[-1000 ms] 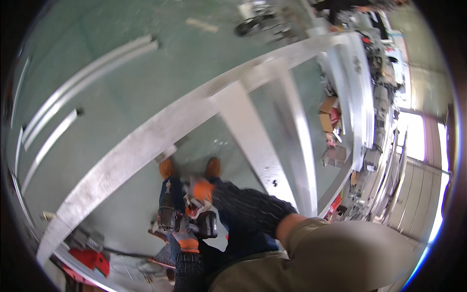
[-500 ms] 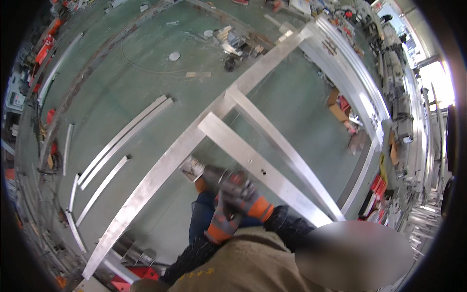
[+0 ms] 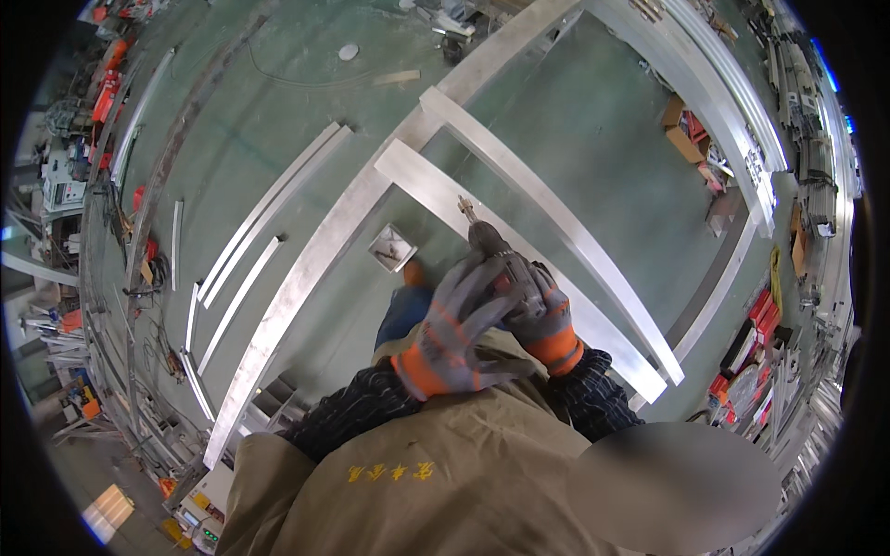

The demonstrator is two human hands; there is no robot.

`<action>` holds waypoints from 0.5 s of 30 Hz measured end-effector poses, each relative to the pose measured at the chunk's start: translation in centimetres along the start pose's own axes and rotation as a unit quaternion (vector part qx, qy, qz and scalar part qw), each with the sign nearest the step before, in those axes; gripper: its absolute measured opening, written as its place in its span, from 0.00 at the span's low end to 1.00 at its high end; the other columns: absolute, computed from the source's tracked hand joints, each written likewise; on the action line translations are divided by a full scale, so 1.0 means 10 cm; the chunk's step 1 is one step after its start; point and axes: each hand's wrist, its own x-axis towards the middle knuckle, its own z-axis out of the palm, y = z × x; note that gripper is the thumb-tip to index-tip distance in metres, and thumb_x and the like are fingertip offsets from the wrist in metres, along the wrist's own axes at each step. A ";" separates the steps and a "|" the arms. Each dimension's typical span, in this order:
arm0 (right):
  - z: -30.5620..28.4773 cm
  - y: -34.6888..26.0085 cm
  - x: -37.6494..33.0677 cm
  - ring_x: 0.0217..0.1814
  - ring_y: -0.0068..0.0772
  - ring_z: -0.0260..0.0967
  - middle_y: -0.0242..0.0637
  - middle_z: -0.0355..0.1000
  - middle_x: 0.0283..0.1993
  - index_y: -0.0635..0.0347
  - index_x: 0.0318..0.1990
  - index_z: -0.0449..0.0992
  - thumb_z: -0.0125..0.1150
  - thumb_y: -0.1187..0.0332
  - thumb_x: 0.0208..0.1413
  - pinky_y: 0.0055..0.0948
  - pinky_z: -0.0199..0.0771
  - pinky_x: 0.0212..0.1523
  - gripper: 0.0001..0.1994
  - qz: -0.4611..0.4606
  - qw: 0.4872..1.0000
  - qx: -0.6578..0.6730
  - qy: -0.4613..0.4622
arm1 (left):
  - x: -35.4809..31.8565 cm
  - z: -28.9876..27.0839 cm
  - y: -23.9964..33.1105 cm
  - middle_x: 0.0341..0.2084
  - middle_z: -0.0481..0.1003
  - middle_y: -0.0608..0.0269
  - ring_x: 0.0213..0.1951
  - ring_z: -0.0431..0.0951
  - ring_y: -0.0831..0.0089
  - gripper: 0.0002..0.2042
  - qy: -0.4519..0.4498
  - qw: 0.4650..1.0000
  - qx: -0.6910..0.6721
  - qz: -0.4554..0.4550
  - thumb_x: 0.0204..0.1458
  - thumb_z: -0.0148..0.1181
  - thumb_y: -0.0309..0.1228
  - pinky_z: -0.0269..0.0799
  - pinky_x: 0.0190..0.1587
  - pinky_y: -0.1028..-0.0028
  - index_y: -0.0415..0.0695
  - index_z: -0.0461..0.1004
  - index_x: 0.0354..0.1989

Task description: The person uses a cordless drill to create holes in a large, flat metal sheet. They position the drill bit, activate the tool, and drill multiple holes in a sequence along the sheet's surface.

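Observation:
My right hand (image 3: 552,324), in a grey and orange glove, is closed around a cordless drill (image 3: 488,243). The drill points away from me, its bit tip showing over a flat silver metal bar (image 3: 422,179). My left hand (image 3: 450,329), gloved alike, lies against the drill's left side with fingers spread and thumb apart; how firmly it touches is hidden. A small white open box (image 3: 392,248) with small pieces inside stands on the floor beyond my left hand. The bar's far end meets a long silver beam (image 3: 311,269) that crosses from lower left to upper right.
A second silver bar (image 3: 556,222) runs beside the first from the long beam. Loose metal strips (image 3: 269,218) lie on the green floor at left. Farther right are a cardboard box (image 3: 683,132), a grey bar (image 3: 714,278) and stacked metal profiles (image 3: 811,176).
Both hands have brought the drill up and right, and its front has turned from leftward to away from me. My left hand's fingers have spread. The whole view has shifted.

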 end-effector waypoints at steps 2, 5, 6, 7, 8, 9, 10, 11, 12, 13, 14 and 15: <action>0.02 0.01 -0.02 0.51 0.56 0.76 0.45 0.79 0.52 0.62 0.63 0.73 0.73 0.62 0.49 0.45 0.76 0.52 0.32 0.085 0.994 0.058 -0.040 | 0.10 0.13 -0.06 0.68 0.62 0.39 0.68 0.62 0.32 0.42 -0.017 0.999 0.041 0.014 0.40 0.82 0.47 0.64 0.67 0.41 0.47 0.71 0.65; 0.13 0.22 -0.09 0.52 0.59 0.76 0.47 0.79 0.51 0.62 0.65 0.70 0.73 0.61 0.49 0.48 0.75 0.54 0.35 0.141 0.973 0.174 -0.063 | 0.18 0.31 -0.28 0.66 0.64 0.40 0.67 0.64 0.32 0.33 -0.004 0.999 0.036 -0.031 0.44 0.80 0.43 0.66 0.67 0.42 0.47 0.73 0.58; 0.20 0.29 -0.12 0.54 0.60 0.75 0.50 0.78 0.52 0.62 0.65 0.69 0.73 0.60 0.49 0.50 0.75 0.54 0.36 0.178 0.964 0.177 -0.081 | 0.20 0.34 -0.34 0.66 0.64 0.40 0.66 0.64 0.32 0.31 -0.009 0.998 0.041 -0.050 0.45 0.79 0.42 0.66 0.67 0.43 0.47 0.73 0.57; 0.25 0.33 -0.12 0.55 0.62 0.75 0.53 0.76 0.54 0.62 0.65 0.68 0.73 0.59 0.49 0.51 0.74 0.55 0.36 0.215 0.954 0.180 -0.103 | 0.19 0.38 -0.42 0.65 0.64 0.40 0.66 0.64 0.33 0.30 -0.013 0.996 0.046 -0.073 0.46 0.79 0.41 0.66 0.67 0.44 0.46 0.73 0.56; 0.22 0.30 -0.07 0.55 0.62 0.74 0.54 0.75 0.54 0.62 0.64 0.68 0.73 0.58 0.50 0.52 0.75 0.54 0.35 0.201 0.964 0.125 -0.117 | 0.18 0.41 -0.52 0.64 0.66 0.41 0.66 0.65 0.34 0.29 -0.015 0.997 0.030 -0.074 0.47 0.77 0.40 0.65 0.68 0.45 0.45 0.72 0.57; 0.20 0.27 -0.01 0.55 0.62 0.74 0.55 0.75 0.55 0.62 0.64 0.67 0.73 0.58 0.50 0.52 0.75 0.54 0.35 0.186 0.971 0.071 -0.131 | 0.17 0.43 -0.63 0.63 0.66 0.42 0.66 0.65 0.34 0.29 -0.021 0.997 0.014 -0.072 0.47 0.77 0.39 0.65 0.68 0.46 0.44 0.72 0.57; 0.24 0.32 0.02 0.54 0.62 0.75 0.55 0.76 0.54 0.61 0.64 0.68 0.73 0.58 0.51 0.50 0.77 0.52 0.34 0.209 0.968 0.051 -0.131 | 0.17 0.46 -0.76 0.63 0.67 0.42 0.66 0.66 0.35 0.29 -0.027 0.997 -0.005 -0.073 0.48 0.76 0.39 0.66 0.68 0.46 0.44 0.72 0.56; 0.28 0.37 0.01 0.53 0.61 0.77 0.56 0.77 0.52 0.59 0.64 0.68 0.73 0.57 0.51 0.49 0.78 0.51 0.34 0.237 0.962 0.028 -0.131 | 0.15 0.51 -0.89 0.62 0.67 0.42 0.66 0.66 0.36 0.28 -0.034 0.996 -0.028 -0.074 0.48 0.76 0.39 0.66 0.68 0.46 0.43 0.72 0.56; 0.32 0.43 0.01 0.52 0.61 0.78 0.57 0.78 0.51 0.58 0.64 0.69 0.73 0.56 0.52 0.47 0.80 0.50 0.34 0.264 0.956 0.005 -0.131 | 0.15 0.57 -1.03 0.62 0.68 0.43 0.66 0.66 0.36 0.28 -0.061 0.993 -0.045 -0.089 0.49 0.76 0.39 0.65 0.69 0.46 0.43 0.72 0.56; 0.38 0.55 -0.02 0.52 0.62 0.78 0.57 0.78 0.50 0.58 0.64 0.68 0.73 0.55 0.52 0.48 0.80 0.50 0.34 0.287 0.946 -0.012 -0.149 | 0.15 0.62 -1.17 0.62 0.68 0.43 0.66 0.66 0.37 0.27 -0.085 0.989 -0.062 -0.103 0.49 0.75 0.38 0.65 0.69 0.46 0.43 0.72 0.56; 0.48 0.70 -0.09 0.52 0.62 0.78 0.56 0.79 0.50 0.58 0.65 0.68 0.73 0.55 0.51 0.49 0.80 0.50 0.35 0.305 0.937 -0.030 -0.167 | 0.16 0.66 -1.30 0.61 0.68 0.44 0.67 0.66 0.38 0.27 -0.106 0.985 -0.078 -0.114 0.49 0.75 0.38 0.65 0.69 0.47 0.43 0.72 0.56; 0.54 0.80 -0.11 0.52 0.63 0.77 0.56 0.79 0.50 0.58 0.65 0.68 0.73 0.54 0.51 0.49 0.80 0.50 0.35 0.322 0.927 -0.047 -0.186 | 0.17 0.69 -1.41 0.61 0.69 0.45 0.66 0.67 0.39 0.27 -0.111 0.983 -0.079 -0.121 0.49 0.75 0.37 0.66 0.68 0.48 0.43 0.72 0.56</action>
